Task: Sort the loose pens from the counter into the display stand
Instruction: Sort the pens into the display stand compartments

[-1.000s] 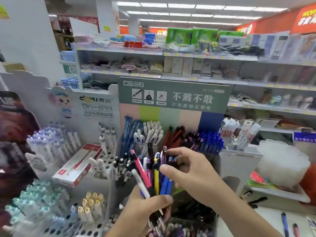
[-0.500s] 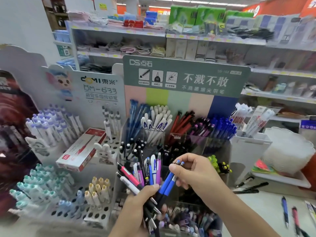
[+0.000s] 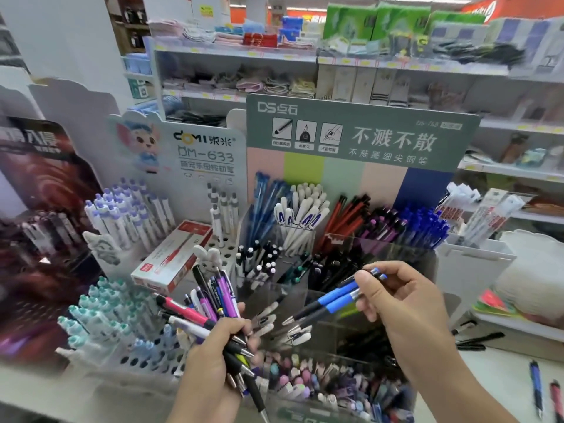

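Red-and-white pen box (image 3: 172,254) lying flat on white peg rack (image 3: 128,358) at left, beside DOMI mouse-cartoon backboard (image 3: 183,148). Bkgd: store shelves (image 3: 235,54) w/ folded cloth goods, green packs (image 3: 351,21) on top. White lidded container (image 3: 534,276) far right, on tray.

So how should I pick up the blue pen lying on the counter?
Pinch the blue pen around the middle of its barrel, coming straight down from above. It lies flat on the white counter, running away from you, so finger and thumb can close from its left and right sides. A pink pen lies just right of it, apart, so keep your pinch narrow.
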